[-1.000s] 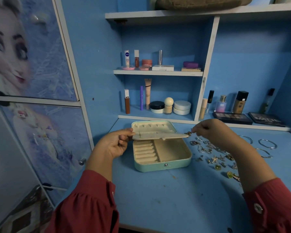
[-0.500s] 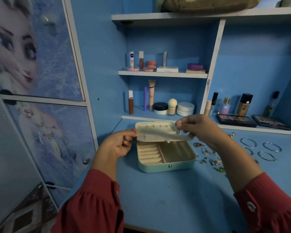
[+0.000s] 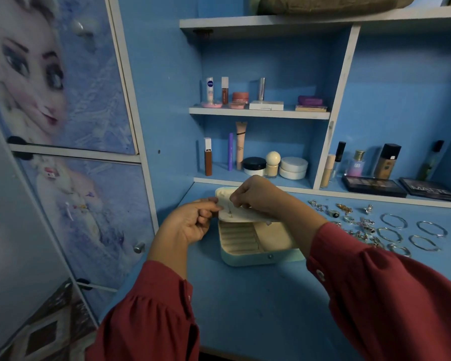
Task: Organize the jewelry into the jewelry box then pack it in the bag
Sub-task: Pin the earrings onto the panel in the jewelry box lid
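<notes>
Left hand (image 3: 190, 225): grip closed in a pinch on the 9 o'clock edge of a thin cream flap (image 3: 242, 214), thumb and curled fingers clamped on its rim. Right hand (image 3: 255, 195): fingers curled down onto the flap's top at about 12 o'clock, grip pinched together on something small against it; what it holds is too small to tell. A short thin pin-like piece hangs from the flap just below these fingers.

The flap is a flat, rounded-corner panel, matte, held roughly level over the open jewelry box (image 3: 258, 243). Box: pale mint shell, smooth, rounded rectangle, small metal snap stud on the front wall at 6 o'clock. Interior cream and soft-looking; padded ring rolls in ridged rows on the left half, one plain open compartment on the right. Lid upright behind, mostly hidden by the hands.

Box stands on the blue tabletop (image 3: 258, 308), painted, lightly scuffed. At 3 o'clock from the box, well apart: a scatter of small metallic jewelry (image 3: 354, 222), silver and gold, shapes mixed. Further out at 3 o'clock, thin silver bangles (image 3: 412, 233) lying flat in loose rows, round and glossy.

Both sleeves dark red cloth, gathered at buttoned cuffs.

At 12 o'clock, blue shelves (image 3: 258, 113) with white edges carry cosmetic tubes, jars and compacts.
</notes>
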A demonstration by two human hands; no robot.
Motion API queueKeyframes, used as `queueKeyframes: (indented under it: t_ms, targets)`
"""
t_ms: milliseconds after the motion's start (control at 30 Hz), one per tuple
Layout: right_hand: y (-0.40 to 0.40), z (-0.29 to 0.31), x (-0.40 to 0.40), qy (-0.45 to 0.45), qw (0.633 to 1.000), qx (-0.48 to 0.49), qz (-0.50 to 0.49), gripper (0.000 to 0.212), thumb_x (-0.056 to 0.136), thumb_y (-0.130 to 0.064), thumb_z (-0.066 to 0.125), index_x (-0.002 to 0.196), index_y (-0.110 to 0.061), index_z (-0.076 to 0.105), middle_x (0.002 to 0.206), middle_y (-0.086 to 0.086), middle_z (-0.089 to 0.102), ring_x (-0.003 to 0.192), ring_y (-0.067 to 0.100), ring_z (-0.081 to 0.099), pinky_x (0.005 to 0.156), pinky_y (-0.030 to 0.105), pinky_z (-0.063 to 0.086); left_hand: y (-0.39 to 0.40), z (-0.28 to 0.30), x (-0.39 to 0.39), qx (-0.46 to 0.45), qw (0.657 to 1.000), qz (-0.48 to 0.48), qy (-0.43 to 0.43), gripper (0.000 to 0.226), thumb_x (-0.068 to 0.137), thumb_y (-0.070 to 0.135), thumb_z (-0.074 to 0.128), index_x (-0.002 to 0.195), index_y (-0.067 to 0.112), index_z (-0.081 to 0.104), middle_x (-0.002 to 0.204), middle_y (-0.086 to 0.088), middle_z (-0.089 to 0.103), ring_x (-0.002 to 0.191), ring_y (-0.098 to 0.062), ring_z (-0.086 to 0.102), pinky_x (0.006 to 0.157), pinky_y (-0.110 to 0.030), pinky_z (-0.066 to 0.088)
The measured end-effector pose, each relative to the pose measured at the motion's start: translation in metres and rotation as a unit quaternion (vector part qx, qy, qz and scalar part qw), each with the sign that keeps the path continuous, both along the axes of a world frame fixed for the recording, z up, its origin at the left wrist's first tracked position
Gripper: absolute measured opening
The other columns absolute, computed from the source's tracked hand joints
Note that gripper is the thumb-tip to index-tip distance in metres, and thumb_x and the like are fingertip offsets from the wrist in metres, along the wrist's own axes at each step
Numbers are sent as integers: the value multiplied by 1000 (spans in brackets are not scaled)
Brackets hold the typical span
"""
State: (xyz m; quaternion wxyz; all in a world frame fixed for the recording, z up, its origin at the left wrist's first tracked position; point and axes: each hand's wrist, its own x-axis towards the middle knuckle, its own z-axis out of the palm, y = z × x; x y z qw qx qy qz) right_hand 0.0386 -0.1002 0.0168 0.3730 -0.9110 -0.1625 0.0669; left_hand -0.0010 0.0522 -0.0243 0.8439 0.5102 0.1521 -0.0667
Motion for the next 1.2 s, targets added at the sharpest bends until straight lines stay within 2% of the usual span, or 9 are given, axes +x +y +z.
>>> queueKeyframes:
  t_ms: [100,300,500,633,733,867,967,1200]
  targets:
    - [3,2,-2,6,1000,-18,13,22,90,-21,64,93,-1,72,79,6,61,63,9,49,54,21,36,0,-1,0,3,1000,-3,-3,21,90,-11,48,88,9,54,41,5,51,27,-1,35,28,-7,24]
    - [6,1,-2,1,1000,-22,15,21,91,-17,62,98,1,71,87,7,63,68,10,50,57,17,36,2,-3,2,1,1000,-5,-5,22,89,-12,48,87,9,54,42,6,49,27,-1,35,28,-7,24]
    - [3,2,-2,-1,999,-19,26,19,90,-16,63,100,-2,72,87,5,64,65,6,50,56,17,35,2,-4,4,5,1000,-3,-4,22,88,-12,50,87,9,55,43,7,48,28,-1,35,28,-7,24]
    - [4,1,-1,-15,998,-34,40,19,89,-14,65,103,-5,72,101,9,70,85,15,57,73,23,41,2,-4,4,8,1000,-2,-7,22,88,-12,49,87,9,55,42,7,47,28,-1,35,28,-7,24]
    - [5,1,-1,-30,997,-55,51,20,88,-15,65,103,-5,73,105,10,70,93,19,60,79,26,44,3,-4,5,10,1000,-1,-3,22,88,-11,50,86,10,55,43,6,47,28,-1,35,28,-7,24]
    - [3,1,1,-28,998,-39,45,21,90,-19,64,101,-4,73,95,10,69,70,10,53,61,19,40,4,-5,5,7,1000,-2,-4,21,87,-12,50,87,9,56,48,5,47,28,-1,35,28,-8,25]
    - [4,0,1,-26,998,-34,43,20,90,-19,64,102,-6,72,92,8,66,69,8,50,58,18,37,3,-5,5,9,1000,-2,-4,22,87,-12,51,87,9,56,49,5,47,28,-1,35,28,-8,25]
    - [6,-1,3,-43,996,-57,49,21,89,-18,65,103,-6,73,104,11,70,89,18,57,80,29,45,2,-3,3,17,1000,-8,-7,21,88,-11,50,90,9,56,41,7,46,28,-1,35,29,-7,24]
